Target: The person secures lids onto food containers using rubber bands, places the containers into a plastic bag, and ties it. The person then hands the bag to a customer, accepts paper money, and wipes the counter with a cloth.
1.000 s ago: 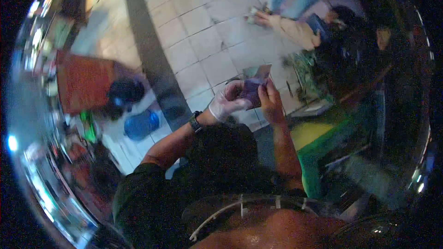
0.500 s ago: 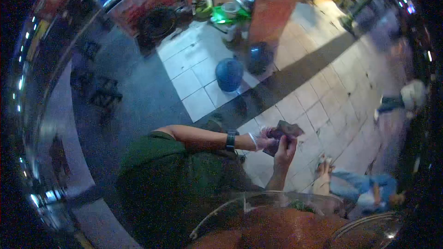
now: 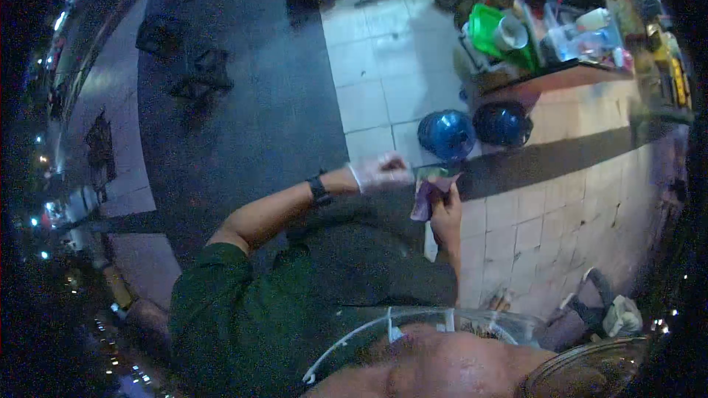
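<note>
My right hand (image 3: pixel 445 215) is closed on some banknotes (image 3: pixel 425 200), purple with a greenish one at the top; they look crumpled or folded. To their left is my left hand (image 3: pixel 383 172), in a thin clear plastic glove, with a black watch (image 3: pixel 318 188) on the wrist. Its fingers look curled in, and the blur hides whether anything is between them. A small gap seems to separate the glove from the notes. Just beyond the hands, two blue water jugs (image 3: pixel 447 135) rest on the tiled floor.
At the upper right stands a table (image 3: pixel 568 77) with plastic containers, a green basket (image 3: pixel 485 28) and a white tub (image 3: pixel 510 32). Dark stools (image 3: pixel 203 77) stand on the grey ground to the left. Parts of other people show at the lower right and lower left.
My left hand has come off the banknotes and moved left; my right hand keeps them. The view has turned, so the jugs and table appear further right.
</note>
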{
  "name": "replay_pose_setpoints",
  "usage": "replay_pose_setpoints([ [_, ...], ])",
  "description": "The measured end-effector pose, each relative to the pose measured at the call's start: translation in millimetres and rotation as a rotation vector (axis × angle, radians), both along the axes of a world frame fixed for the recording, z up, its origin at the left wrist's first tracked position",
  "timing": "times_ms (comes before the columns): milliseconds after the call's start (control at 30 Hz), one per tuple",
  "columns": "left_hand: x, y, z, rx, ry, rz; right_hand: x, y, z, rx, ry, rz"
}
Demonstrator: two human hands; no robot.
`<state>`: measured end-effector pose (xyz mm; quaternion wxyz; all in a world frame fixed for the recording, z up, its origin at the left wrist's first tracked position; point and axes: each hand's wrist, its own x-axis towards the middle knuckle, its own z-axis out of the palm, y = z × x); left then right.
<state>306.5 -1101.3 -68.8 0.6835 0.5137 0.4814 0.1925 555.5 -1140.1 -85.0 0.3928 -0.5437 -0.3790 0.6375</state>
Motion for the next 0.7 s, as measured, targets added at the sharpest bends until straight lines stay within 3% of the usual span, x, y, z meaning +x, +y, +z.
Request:
replay_pose_setpoints([
  [33, -19, 23, 14, -0.116, -0.074, 0.102, -16, 22, 5, -0.029, 0.005, 0.067],
  [67, -39, 42, -6, -0.068, -0.150, 0.159, -29, 48, 7, -0.049, 0.011, 0.140],
  [133, -71, 70, -43, -0.014, -0.098, 0.227, -60, 93, 0, -0.153, 0.013, 0.112],
  [200, -106, 122, -68, -0.090, 0.067, 0.284, -91, 168, -16, -0.119, -0.189, 0.304],
  [333, -164, 219, -116, -0.225, 0.174, 0.491, -176, 334, -47, -0.122, -0.129, 0.436],
  [400, -199, 276, -128, -0.243, 0.159, 0.538, -236, 432, -21, -0.168, -0.111, 0.495],
  [533, -280, 384, -114, -0.262, 0.057, 0.717, -356, 578, 22, -0.216, 0.093, 0.529],
  [567, -278, 374, -91, -0.210, -0.011, 0.780, -354, 575, 50, -0.130, 0.117, 0.613],
  [700, -399, 475, -73, -0.186, -0.195, 0.997, -434, 664, 86, 0.004, 0.051, 0.757],
])
